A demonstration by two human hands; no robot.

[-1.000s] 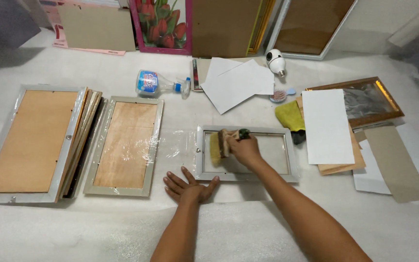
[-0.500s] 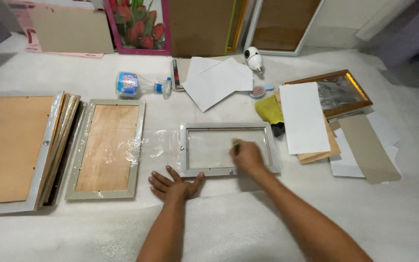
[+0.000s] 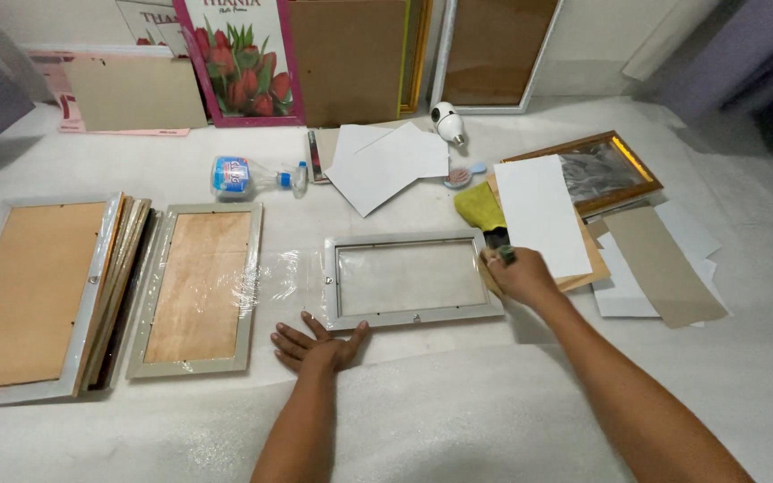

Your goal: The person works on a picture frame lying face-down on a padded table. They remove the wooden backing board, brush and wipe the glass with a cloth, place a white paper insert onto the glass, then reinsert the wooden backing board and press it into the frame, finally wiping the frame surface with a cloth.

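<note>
- We're pressing our left hand [image 3: 318,344] flat on the white surface [image 3: 458,402], fingers spread wide, holding nothing; fingertips are touching the near-left corner of the empty silver frame [image 3: 411,315].
- Frame's lying flat in the middle, right in front of us, w/ clear pane showing inside its border.
- Our right hand [image 3: 519,274] is sitting at the frame's right edge, fingers curled narrow round a small dark tool [image 3: 505,255]; can't tell what kind, it's mostly hidden by the hand.
- Just beyond that hand we're seeing a yellow cloth [image 3: 479,206] & a white sheet [image 3: 540,215] lying on a brown board.
- Crinkled clear wrap [image 3: 284,273] is lying between the empty frame & the silver frame w/ wood backing [image 3: 197,288] to its left.
- Further left, a stack of frames [image 3: 38,295], backs up, is lying just beside that one.
- Behind: a spray bottle [image 3: 248,175] lying on its side, loose white papers [image 3: 386,164], a small white bottle-shaped thing [image 3: 445,121].
- Far right: a gold-edged frame [image 3: 594,170] lying tilted, grey & white sheets near it.
- Tulip picture [image 3: 242,58] & brown boards are leaning on the back wall.
</note>
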